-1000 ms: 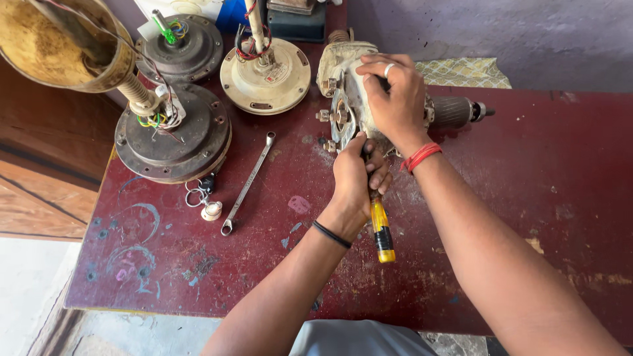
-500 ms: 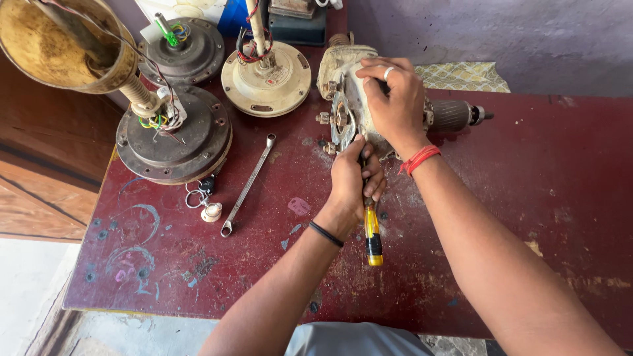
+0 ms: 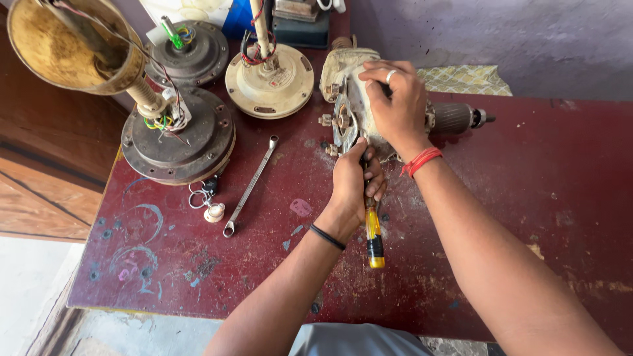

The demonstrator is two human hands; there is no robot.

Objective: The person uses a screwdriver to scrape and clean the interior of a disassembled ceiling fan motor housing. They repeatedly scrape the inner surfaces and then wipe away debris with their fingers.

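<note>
A worn cream and grey electric motor (image 3: 353, 99) lies on the dark red table (image 3: 547, 198), its ribbed shaft end (image 3: 458, 117) pointing right. My right hand (image 3: 395, 99), with a ring and a red thread at the wrist, presses down on top of the motor. My left hand (image 3: 353, 184), a black band on its wrist, grips a screwdriver (image 3: 374, 234) with a yellow and black handle. The handle points toward me and the tip, hidden by my fingers, goes toward the motor's front plate (image 3: 343, 122).
A long spanner (image 3: 250, 186) lies left of my hands, beside a key ring (image 3: 206, 201). Three round ceiling fan motors (image 3: 178, 138) (image 3: 269, 79) (image 3: 191, 56) with loose wires stand at the back left, with a brass-coloured canopy cup (image 3: 72, 46) above them. A patterned cloth (image 3: 465, 79) lies by the wall.
My left hand has shifted slightly on the screwdriver, and its handle has swung a little nearer to upright. The right hand stays on the motor.
</note>
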